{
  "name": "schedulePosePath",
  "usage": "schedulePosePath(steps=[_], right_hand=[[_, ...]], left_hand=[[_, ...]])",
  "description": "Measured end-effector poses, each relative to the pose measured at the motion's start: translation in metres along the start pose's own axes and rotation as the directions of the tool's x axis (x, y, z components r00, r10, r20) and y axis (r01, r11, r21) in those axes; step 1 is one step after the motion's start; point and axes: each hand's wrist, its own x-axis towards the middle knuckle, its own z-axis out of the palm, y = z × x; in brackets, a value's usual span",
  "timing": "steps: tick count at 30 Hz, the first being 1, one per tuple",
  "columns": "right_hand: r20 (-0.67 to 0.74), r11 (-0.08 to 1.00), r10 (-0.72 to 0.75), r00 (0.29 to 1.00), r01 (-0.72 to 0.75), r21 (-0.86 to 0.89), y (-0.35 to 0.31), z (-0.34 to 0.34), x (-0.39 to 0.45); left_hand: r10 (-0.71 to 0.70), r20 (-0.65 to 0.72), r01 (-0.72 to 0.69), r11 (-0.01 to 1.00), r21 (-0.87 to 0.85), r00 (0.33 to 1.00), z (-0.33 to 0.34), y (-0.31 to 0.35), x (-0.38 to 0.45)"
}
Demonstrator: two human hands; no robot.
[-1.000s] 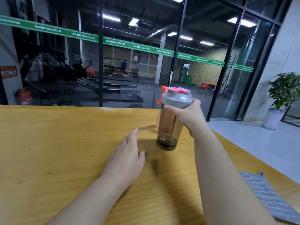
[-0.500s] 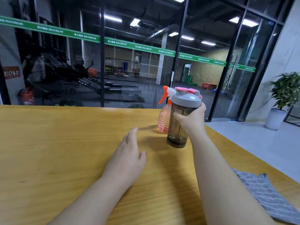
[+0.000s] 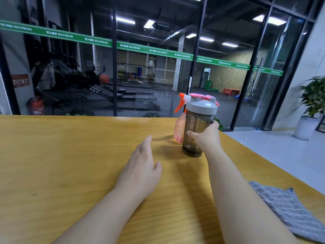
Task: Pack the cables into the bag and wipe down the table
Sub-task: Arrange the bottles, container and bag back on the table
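The right hand (image 3: 206,138) is wrapped around the lower body of a smoky translucent shaker bottle (image 3: 197,127), thumb on the near side and fingers curled round the far side. The bottle stands upright with its base on or just at the worktop (image 3: 70,155); whether it is fully set down cannot be told. It has a grey screw lid with a pink flip cap, and a little dark liquid sits at the bottom.

Just behind and to the left of the shaker stands a pink ribbed spray bottle (image 3: 178,127) with an orange trigger and a white nozzle. It is partly hidden by the shaker, and the two look to be touching or nearly so.

The left hand (image 3: 140,171) lies flat, palm down, on the yellow wooden worktop, fingers straight and together and pointing toward the bottles, holding nothing. It is near the shaker, to its left and nearer the person, but apart from it.

A grey patterned cloth (image 3: 288,212) lies spread flat on the worktop at the near right corner, to the right of the right forearm and well apart from both hands. Neither hand touches it.

Beyond the far edge of the worktop is a glass wall with a green banner strip (image 3: 98,40); a potted plant (image 3: 313,103) stands on the floor at right.
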Motion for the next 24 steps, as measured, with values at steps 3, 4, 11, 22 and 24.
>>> schedulePosePath(steps=[3, 4, 11, 22, 24], right_hand=[[-0.027, 0.999, 0.039, 0.999, -0.038, 0.016, -0.012, -0.002, -0.008], [-0.036, 0.999, 0.045, 0.998, -0.044, 0.024, -0.017, -0.002, -0.012], [-0.077, 0.998, -0.064, 0.995, 0.063, -0.012, -0.050, 0.020, -0.064], [0.185, 0.990, -0.139, 0.973, 0.140, 0.007, -0.080, 0.093, -0.157], [0.230, 0.979, -0.171, 0.958, 0.192, -0.074, -0.075, 0.104, -0.162]], left_hand=[[-0.013, -0.020, 0.014, 1.000, 0.021, 1.000, -0.010, 0.004, 0.002], [-0.024, -0.029, 0.025, 0.999, 0.032, 0.999, -0.013, 0.004, 0.004], [-0.180, -0.073, 0.190, 0.968, 0.164, 0.981, -0.048, -0.018, -0.002], [-0.535, -0.190, 0.533, 0.613, 0.583, 0.823, -0.167, -0.138, -0.021], [-0.570, -0.252, 0.595, 0.562, 0.575, 0.782, -0.181, -0.154, -0.025]])
